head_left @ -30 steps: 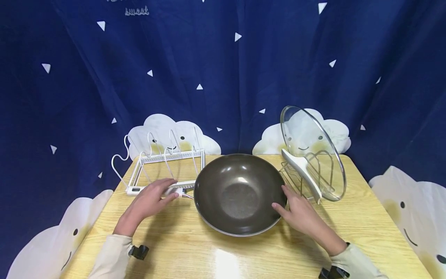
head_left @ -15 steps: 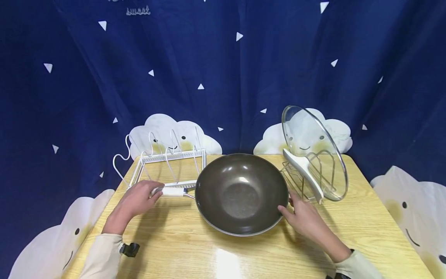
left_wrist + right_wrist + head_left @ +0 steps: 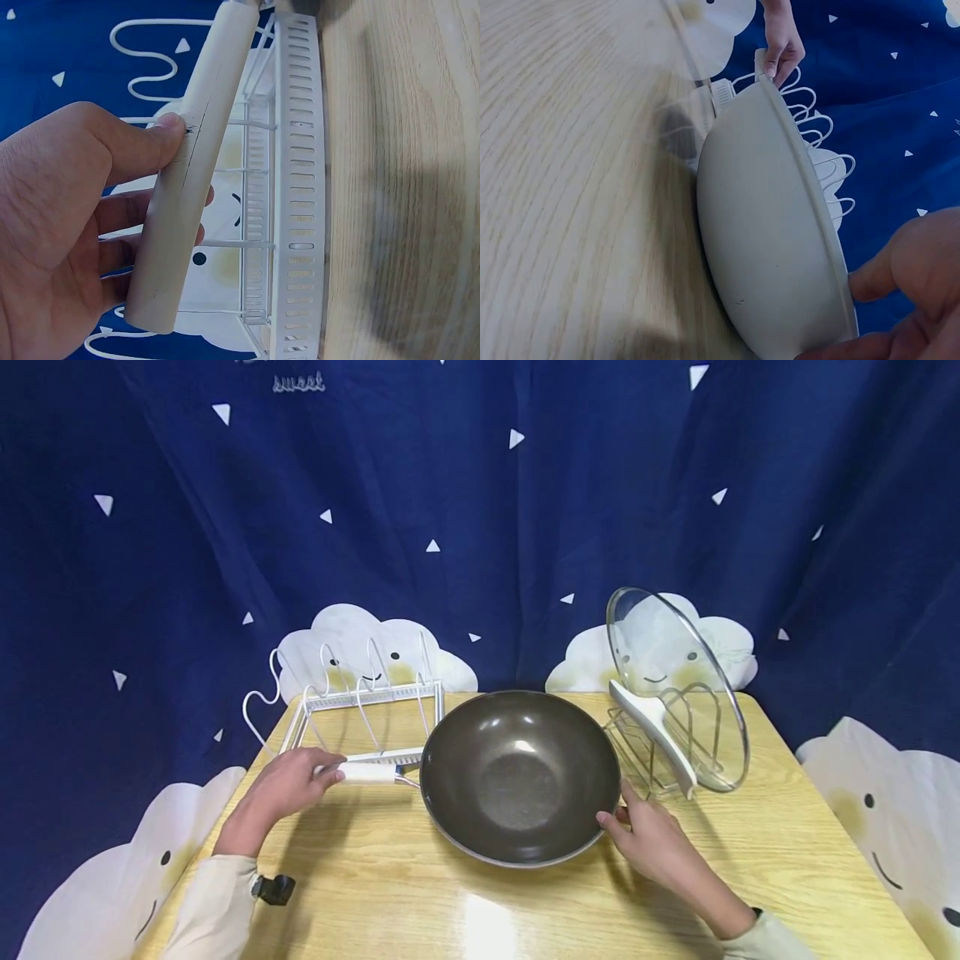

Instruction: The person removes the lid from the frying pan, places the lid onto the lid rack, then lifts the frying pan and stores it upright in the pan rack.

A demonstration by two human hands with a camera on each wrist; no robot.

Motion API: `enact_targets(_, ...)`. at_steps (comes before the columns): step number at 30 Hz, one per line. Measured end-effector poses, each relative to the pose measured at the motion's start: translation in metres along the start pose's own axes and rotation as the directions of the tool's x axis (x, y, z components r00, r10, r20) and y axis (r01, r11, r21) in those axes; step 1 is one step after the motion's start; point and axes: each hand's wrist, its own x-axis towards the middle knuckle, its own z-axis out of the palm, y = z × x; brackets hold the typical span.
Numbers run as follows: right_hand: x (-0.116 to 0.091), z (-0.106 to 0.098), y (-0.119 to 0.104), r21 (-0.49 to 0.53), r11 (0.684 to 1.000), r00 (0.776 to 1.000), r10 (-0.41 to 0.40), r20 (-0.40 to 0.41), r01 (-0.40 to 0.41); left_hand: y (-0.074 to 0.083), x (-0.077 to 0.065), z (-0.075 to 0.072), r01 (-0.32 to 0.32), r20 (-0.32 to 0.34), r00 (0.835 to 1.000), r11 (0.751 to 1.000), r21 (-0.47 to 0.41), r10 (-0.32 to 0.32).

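Note:
A dark-coated wok [image 3: 517,785] with a pale outside [image 3: 769,217] sits mid-table, its white handle [image 3: 367,772] pointing left. My left hand [image 3: 288,785] grips the handle near its free end. In the left wrist view the thumb lies along the near side of the handle [image 3: 191,165] and fingers wrap behind it. At the wok's right edge, my right hand [image 3: 656,843] pinches the rim, thumb over the inner side and fingers outside. The right wrist view shows that thumb at the rim, with the fingers partly cut off below.
Behind the handle stands a white wire rack [image 3: 386,693] with upright loops. Right of the wok, a glass lid [image 3: 675,635] with a white handle [image 3: 652,727] leans upright in a metal wire stand [image 3: 637,752]. A blue curtain [image 3: 480,510] hangs behind the wooden table [image 3: 420,893].
My left hand slid left along the handle and closed round its end. The right hand shifted slightly at the rim, fingers moving outside it. The wok stays about where it was.

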Motion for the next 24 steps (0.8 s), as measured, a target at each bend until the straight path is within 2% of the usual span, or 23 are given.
enact_targets(7,0.004,0.003,0.001,0.022,1.0,1.0,0.007,-0.011,-0.007,0.001,-0.001,0.0,-0.006,-0.014,1.0,1.0,-0.002,0.006)
enact_targets(16,0.01,0.004,0.008,0.04,0.998,0.998,0.052,0.019,-0.053,0.007,-0.008,0.005,-0.007,-0.037,0.999,1.0,-0.027,0.006)
enact_targets(24,0.022,0.003,0.018,0.086,0.996,0.999,0.037,-0.032,-0.034,0.016,-0.014,0.005,-0.004,-0.046,0.999,0.999,-0.034,0.003)
